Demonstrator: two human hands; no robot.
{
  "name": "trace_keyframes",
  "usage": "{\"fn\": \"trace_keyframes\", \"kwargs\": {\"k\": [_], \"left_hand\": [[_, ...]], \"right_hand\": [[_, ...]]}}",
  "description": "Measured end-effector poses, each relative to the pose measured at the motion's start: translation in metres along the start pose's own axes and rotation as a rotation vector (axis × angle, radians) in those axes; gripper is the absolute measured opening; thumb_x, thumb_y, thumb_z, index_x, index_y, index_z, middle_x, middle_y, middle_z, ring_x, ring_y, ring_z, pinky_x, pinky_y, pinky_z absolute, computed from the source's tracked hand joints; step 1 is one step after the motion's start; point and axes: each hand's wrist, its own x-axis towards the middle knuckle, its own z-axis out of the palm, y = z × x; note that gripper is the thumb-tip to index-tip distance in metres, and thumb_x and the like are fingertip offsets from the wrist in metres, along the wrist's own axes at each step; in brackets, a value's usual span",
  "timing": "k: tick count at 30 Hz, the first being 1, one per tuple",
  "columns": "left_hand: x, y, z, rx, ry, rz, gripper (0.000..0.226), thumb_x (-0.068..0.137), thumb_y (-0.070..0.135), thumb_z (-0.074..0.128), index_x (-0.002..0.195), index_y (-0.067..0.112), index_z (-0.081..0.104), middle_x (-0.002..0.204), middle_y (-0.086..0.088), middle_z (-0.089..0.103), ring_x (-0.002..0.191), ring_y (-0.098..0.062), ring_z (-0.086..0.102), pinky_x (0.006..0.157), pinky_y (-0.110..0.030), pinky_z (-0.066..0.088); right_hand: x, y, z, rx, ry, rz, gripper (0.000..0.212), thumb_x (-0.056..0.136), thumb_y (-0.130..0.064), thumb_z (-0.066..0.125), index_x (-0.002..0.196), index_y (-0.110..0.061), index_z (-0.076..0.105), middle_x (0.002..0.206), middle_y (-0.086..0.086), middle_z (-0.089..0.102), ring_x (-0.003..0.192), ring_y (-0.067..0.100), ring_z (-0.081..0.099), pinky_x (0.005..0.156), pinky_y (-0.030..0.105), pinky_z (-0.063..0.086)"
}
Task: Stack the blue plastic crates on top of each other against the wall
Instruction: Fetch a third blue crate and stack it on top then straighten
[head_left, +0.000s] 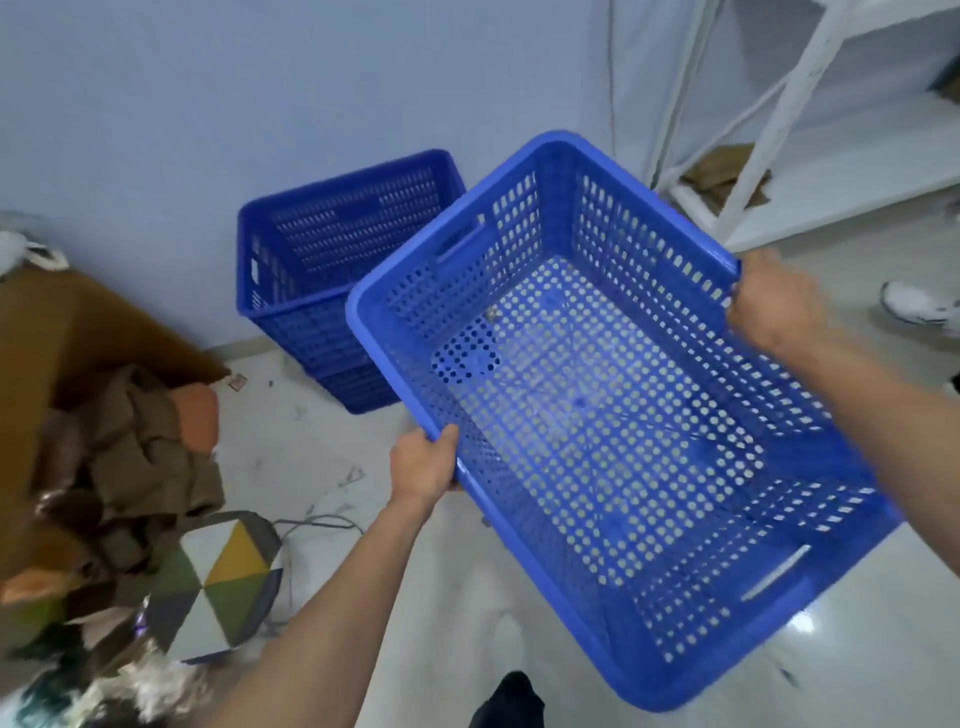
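Note:
A large blue perforated crate (597, 415) hangs in the air in front of me, open side up and empty. My left hand (423, 465) grips its left long rim. My right hand (774, 301) grips the opposite rim. Behind it, a stack of darker blue crates (332, 249) stands on the floor against the pale wall, its top crate open and empty. The held crate covers the stack's right front corner.
A brown cardboard box (78, 338) with crumpled paper and clutter fills the left side. A stool with a triangle-patterned seat (223, 582) stands beside it, with a cable on the floor. A white metal shelf frame (779, 114) stands at the right. Someone's white shoe (914, 306) is at the right edge.

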Motion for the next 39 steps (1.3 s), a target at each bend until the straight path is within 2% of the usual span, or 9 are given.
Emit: {"fn": "trace_keyframes", "kwargs": {"k": [4, 9, 18, 22, 25, 27, 30, 35, 39], "left_hand": [[0.034, 0.04, -0.052, -0.052, 0.018, 0.044, 0.031, 0.091, 0.016, 0.058, 0.089, -0.014, 0.065, 0.084, -0.026, 0.074, 0.064, -0.032, 0.072, 0.044, -0.031, 0.058], [0.06, 0.081, -0.101, -0.082, 0.11, 0.085, 0.029, 0.092, 0.018, 0.057, 0.083, -0.008, 0.067, 0.083, -0.021, 0.074, 0.053, -0.02, 0.065, 0.037, -0.02, 0.047], [0.099, 0.162, -0.156, -0.077, 0.297, 0.144, 0.026, 0.091, 0.021, 0.057, 0.073, 0.001, 0.059, 0.068, -0.014, 0.071, 0.049, -0.019, 0.067, 0.043, -0.029, 0.056], [0.118, 0.202, -0.165, -0.073, 0.429, 0.133, 0.028, 0.095, 0.015, 0.053, 0.073, -0.001, 0.059, 0.055, -0.004, 0.059, 0.038, -0.007, 0.057, 0.03, -0.011, 0.037], [0.126, 0.225, -0.171, -0.067, 0.521, 0.112, 0.03, 0.096, 0.014, 0.051, 0.071, -0.002, 0.056, 0.054, -0.005, 0.055, 0.031, -0.003, 0.054, 0.032, -0.009, 0.038], [0.137, 0.233, -0.179, -0.066, 0.577, 0.1, 0.033, 0.094, 0.018, 0.053, 0.066, 0.001, 0.055, 0.055, -0.012, 0.058, 0.036, -0.005, 0.059, 0.038, -0.017, 0.049], [0.154, 0.232, -0.196, -0.076, 0.646, 0.06, 0.04, 0.087, 0.035, 0.055, 0.062, 0.005, 0.058, 0.067, -0.023, 0.07, 0.059, -0.035, 0.07, 0.062, -0.048, 0.06], [0.18, 0.239, -0.226, -0.186, 0.644, 0.004, 0.049, 0.096, 0.038, 0.057, 0.077, -0.007, 0.067, 0.062, -0.013, 0.071, 0.044, -0.023, 0.069, 0.053, -0.039, 0.061], [0.218, 0.227, -0.244, -0.32, 0.617, -0.024, 0.058, 0.083, 0.05, 0.066, 0.076, -0.007, 0.071, 0.065, -0.017, 0.074, 0.056, -0.034, 0.072, 0.061, -0.05, 0.062]], "right_hand": [[0.047, -0.078, -0.034, -0.032, 0.076, -0.076, 0.034, 0.088, -0.009, 0.054, 0.119, 0.001, 0.046, 0.119, 0.027, 0.051, 0.102, 0.051, 0.057, 0.084, 0.053, 0.045], [0.102, -0.159, -0.067, -0.073, 0.106, -0.182, 0.036, 0.087, -0.008, 0.055, 0.119, 0.002, 0.045, 0.119, 0.028, 0.053, 0.103, 0.05, 0.057, 0.085, 0.053, 0.045], [0.211, -0.268, -0.096, 0.006, 0.152, -0.341, 0.036, 0.086, -0.007, 0.053, 0.121, 0.001, 0.047, 0.124, 0.024, 0.049, 0.105, 0.048, 0.057, 0.089, 0.052, 0.044], [0.266, -0.323, -0.1, 0.115, 0.138, -0.382, 0.036, 0.088, -0.009, 0.054, 0.122, 0.003, 0.049, 0.123, 0.023, 0.049, 0.104, 0.046, 0.056, 0.087, 0.049, 0.045], [0.296, -0.358, -0.104, 0.133, 0.124, -0.462, 0.031, 0.089, -0.006, 0.053, 0.119, 0.002, 0.05, 0.121, 0.021, 0.05, 0.099, 0.044, 0.057, 0.082, 0.047, 0.046], [0.313, -0.382, -0.107, 0.143, 0.129, -0.509, 0.029, 0.089, -0.004, 0.052, 0.117, 0.002, 0.051, 0.12, 0.02, 0.05, 0.095, 0.042, 0.057, 0.078, 0.047, 0.045], [0.335, -0.421, -0.107, 0.152, 0.111, -0.578, 0.029, 0.089, -0.004, 0.051, 0.118, 0.002, 0.052, 0.12, 0.02, 0.05, 0.094, 0.042, 0.057, 0.079, 0.047, 0.046], [0.368, -0.498, -0.102, 0.158, 0.1, -0.691, 0.03, 0.09, -0.006, 0.052, 0.119, 0.001, 0.053, 0.121, 0.02, 0.049, 0.095, 0.041, 0.057, 0.079, 0.046, 0.047], [0.389, -0.551, -0.091, 0.114, 0.088, -0.731, 0.031, 0.09, -0.007, 0.052, 0.121, -0.001, 0.052, 0.121, 0.02, 0.049, 0.096, 0.041, 0.057, 0.078, 0.045, 0.046]]}}
